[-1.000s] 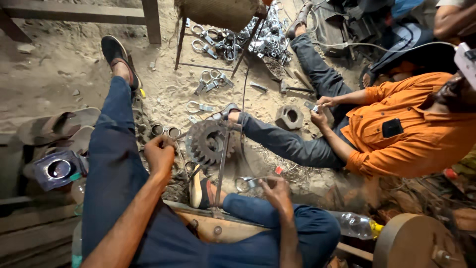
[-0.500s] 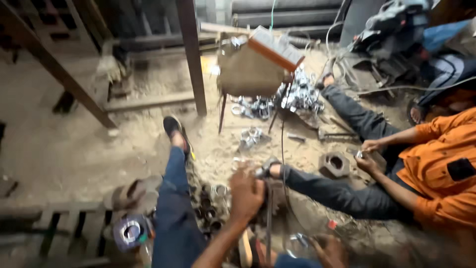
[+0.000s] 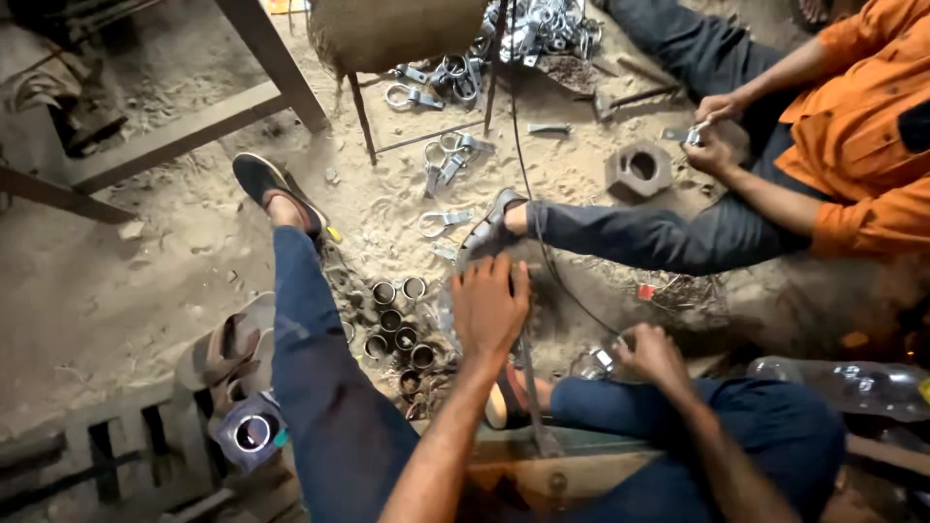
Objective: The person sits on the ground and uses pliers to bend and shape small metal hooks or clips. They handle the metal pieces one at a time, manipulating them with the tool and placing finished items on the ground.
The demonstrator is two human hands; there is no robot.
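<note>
Under the left hand (image 3: 489,308), which has dropped palm-down and half-open onto the gear wheel (image 3: 448,315) it reached for a second ago, little metal shows, while the right hand (image 3: 651,356) beside it pinches a small clamp (image 3: 599,362).

The left hand (image 3: 491,308) is extended forward between the knees, back of the hand facing the camera, palm down. Its fingers (image 3: 499,271) are held together and point away from the body, slightly curled at the tips. The left forearm runs bare from the lower edge of the view up to the wrist, nearly straight.

The right hand (image 3: 653,354) is positioned lower and to the right, above the right thigh. Its fingers are curled inward in a closed grip. The right forearm angles in from the lower right.
</note>
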